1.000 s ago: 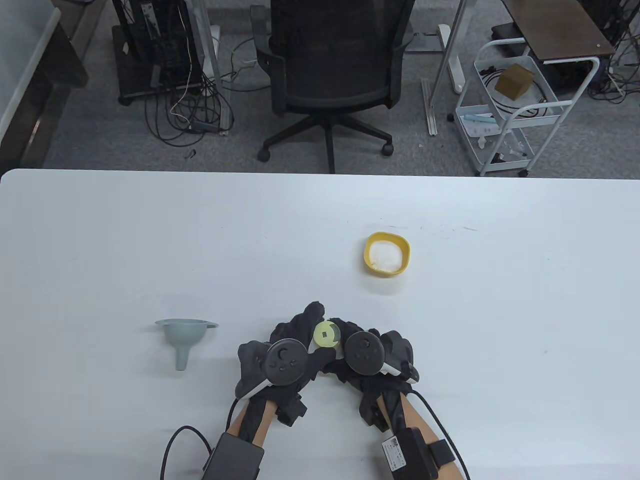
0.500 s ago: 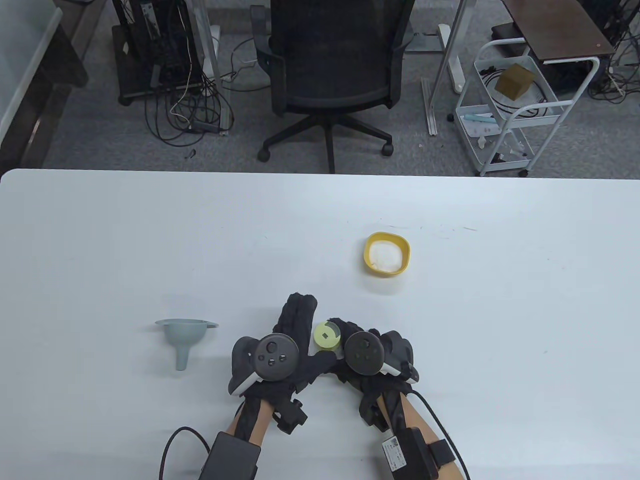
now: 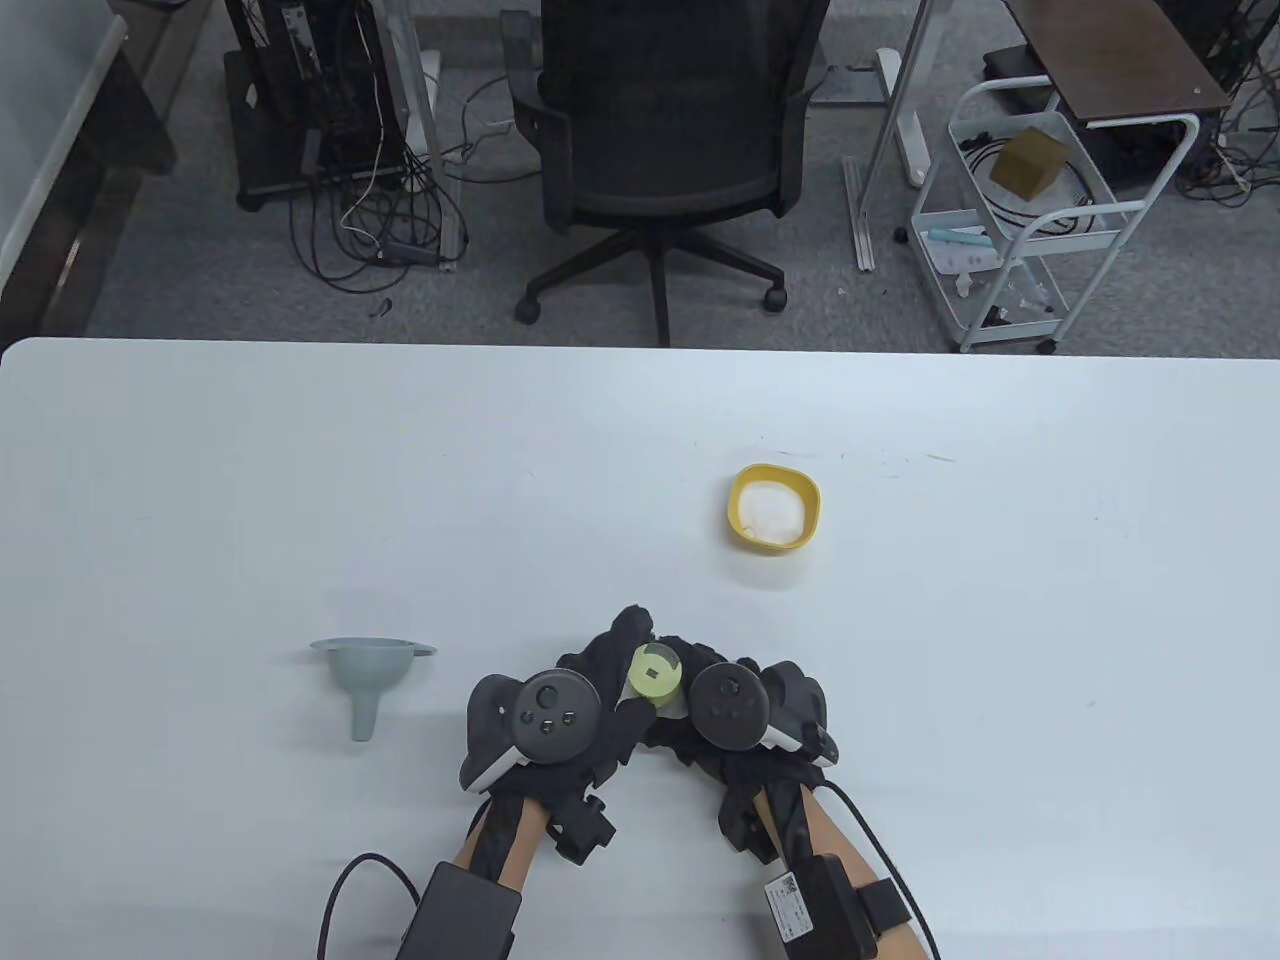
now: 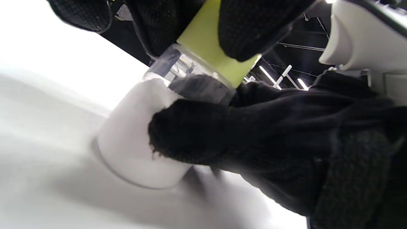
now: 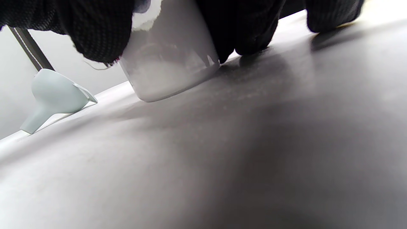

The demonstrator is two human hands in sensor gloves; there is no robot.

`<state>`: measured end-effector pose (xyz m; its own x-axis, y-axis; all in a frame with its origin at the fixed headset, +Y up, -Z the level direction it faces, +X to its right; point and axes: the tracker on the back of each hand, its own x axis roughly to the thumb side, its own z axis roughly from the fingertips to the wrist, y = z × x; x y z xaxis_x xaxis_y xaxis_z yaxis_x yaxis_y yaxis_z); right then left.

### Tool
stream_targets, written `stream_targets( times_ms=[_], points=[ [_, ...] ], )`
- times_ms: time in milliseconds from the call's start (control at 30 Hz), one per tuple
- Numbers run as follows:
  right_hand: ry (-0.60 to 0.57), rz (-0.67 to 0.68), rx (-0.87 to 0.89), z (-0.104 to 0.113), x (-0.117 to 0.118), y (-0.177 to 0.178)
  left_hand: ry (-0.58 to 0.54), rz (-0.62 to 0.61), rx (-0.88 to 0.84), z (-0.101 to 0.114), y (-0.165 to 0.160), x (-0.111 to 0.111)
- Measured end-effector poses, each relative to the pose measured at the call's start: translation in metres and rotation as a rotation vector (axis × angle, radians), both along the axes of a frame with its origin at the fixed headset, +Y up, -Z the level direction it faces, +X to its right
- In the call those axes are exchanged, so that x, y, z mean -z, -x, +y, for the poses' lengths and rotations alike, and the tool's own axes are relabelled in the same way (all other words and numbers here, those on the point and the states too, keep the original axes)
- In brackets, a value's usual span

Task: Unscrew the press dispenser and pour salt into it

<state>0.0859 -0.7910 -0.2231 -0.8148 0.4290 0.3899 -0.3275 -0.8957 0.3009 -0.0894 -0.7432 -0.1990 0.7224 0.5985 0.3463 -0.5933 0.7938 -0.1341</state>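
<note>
Both hands grip the dispenser (image 3: 655, 672): left (image 3: 560, 715) top, right (image 3: 735, 710) body.

Press dispenser (image 3: 654, 673) stands upright at lower centre, lime-green cap on a clear neck over a white base. Yellow salt bowl (image 3: 773, 508) (filled white) sits upper right of it.
</note>
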Motion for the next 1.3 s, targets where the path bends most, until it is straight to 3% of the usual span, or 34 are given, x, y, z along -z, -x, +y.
stream_targets(
  times_ms=[400,633,767,1300],
  points=[
    [0.0,0.002,0.0,0.0,0.0001,-0.0002,-0.075,0.147,0.121,-0.0015,-0.0026,-0.0051],
    [0.0,-0.002,0.006,0.0001,0.0002,0.0,0.032,-0.022,-0.027,-0.005,-0.0023,-0.0014],
    [0.0,-0.002,0.006,0.0001,0.0002,0.0,0.047,-0.048,-0.019,-0.0062,-0.0053,-0.0008],
    [0.001,-0.001,0.007,0.0001,0.0005,0.0,-0.053,0.121,0.083,-0.0085,-0.0016,-0.0044]
  ],
)
